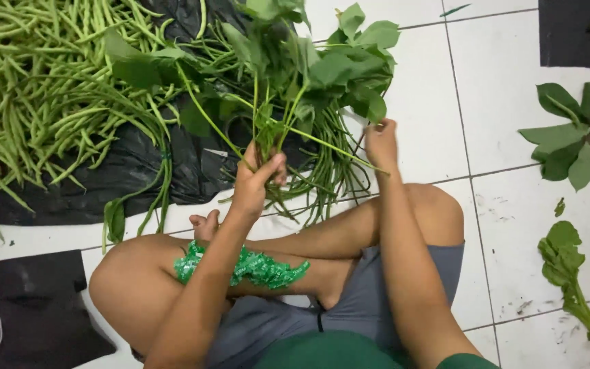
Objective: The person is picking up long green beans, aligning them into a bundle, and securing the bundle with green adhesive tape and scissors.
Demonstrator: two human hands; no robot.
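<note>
Above our crossed legs, our left hand (257, 179) clenches a bunch of leafy stems (288, 75), while our right hand (381, 142) pinches one stem. We seem to be gathering; next, the green tie strip (250, 266) probably needs reaching.

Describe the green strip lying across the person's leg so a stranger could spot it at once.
Start at the person's crossed bare legs on the white tiled floor. Across the lower leg, just behind the left forearm, lies a crumpled green strip. Unlike the leafy stems and long beans nearby, it is bright, ribbon-like and speckled white.
</note>
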